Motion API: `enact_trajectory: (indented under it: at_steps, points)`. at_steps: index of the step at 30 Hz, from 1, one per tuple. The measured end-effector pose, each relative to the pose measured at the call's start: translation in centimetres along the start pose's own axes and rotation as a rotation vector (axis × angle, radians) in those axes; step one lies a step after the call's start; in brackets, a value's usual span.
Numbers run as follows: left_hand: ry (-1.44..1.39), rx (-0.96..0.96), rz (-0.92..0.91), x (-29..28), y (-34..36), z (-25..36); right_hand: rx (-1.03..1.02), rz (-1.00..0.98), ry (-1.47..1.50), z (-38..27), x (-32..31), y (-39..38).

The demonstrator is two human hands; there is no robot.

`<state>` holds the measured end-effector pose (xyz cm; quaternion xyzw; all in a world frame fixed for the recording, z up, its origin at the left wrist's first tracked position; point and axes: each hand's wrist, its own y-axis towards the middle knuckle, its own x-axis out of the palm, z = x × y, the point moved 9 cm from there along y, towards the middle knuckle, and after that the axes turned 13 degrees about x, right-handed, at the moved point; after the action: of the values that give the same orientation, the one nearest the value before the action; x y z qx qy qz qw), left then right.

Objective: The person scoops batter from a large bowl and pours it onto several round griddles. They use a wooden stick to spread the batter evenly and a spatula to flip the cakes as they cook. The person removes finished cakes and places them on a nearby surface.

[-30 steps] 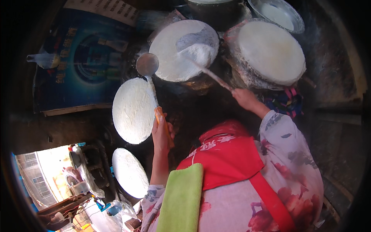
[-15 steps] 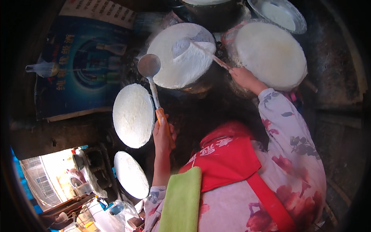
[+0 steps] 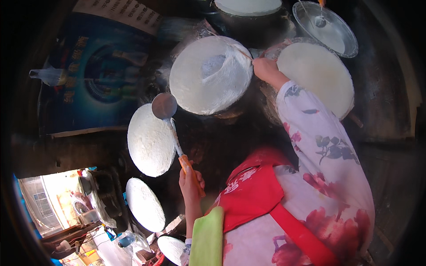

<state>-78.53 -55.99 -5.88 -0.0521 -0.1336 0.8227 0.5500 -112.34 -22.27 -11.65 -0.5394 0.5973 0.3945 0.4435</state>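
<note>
Spreading seems mostly done, a grey patch [image 3: 213, 65] being left in the round white layer [image 3: 190, 84] beyond the ladle [image 3: 164, 106] gripped by the left hand [image 3: 191, 181], a stick [image 3: 243, 54] by the right hand [image 3: 267, 71].

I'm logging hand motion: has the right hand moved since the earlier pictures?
Yes. Against the white disc on its left, the right hand has moved up the picture, from beyond the disc's lower right to beside its right edge.
</note>
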Motion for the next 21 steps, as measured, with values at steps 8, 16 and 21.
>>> enact_trajectory:
  at_steps: [8,16,21]
  points:
    - [-0.025,0.013,0.129,-1.5,-0.7,-0.8,-0.237,0.046,-0.054,-5.9,-1.0,3.5]
    - [-0.088,-0.002,0.124,-2.1,0.9,-0.9,0.199,0.01,0.176,2.7,-0.6,-11.7]
    - [-0.057,-0.02,-0.011,0.7,2.1,1.2,0.146,-0.087,0.187,-1.9,1.8,-14.3]
